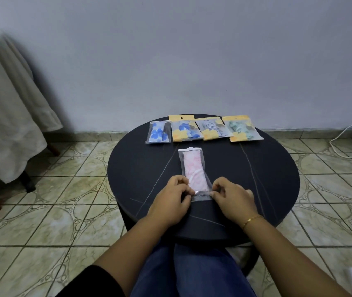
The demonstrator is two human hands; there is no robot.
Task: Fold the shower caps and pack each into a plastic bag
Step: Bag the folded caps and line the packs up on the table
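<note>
left hand (176,195) + right hand (231,195) pinch near flap of clear bag (194,171) mid-bench | pink shower cap (195,172) inside | risk: flap seals crooked, cap edge caught

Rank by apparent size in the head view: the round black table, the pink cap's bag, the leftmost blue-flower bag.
1. Round black table, by far the largest.
2. Pink cap's bag, though it lies nearer the camera.
3. Leftmost blue-flower bag, farther back, so its true size against the pink one is unsure.

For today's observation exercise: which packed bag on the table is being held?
The pink bag, apart from the far row; left hand and right hand pinch its near end.
</note>
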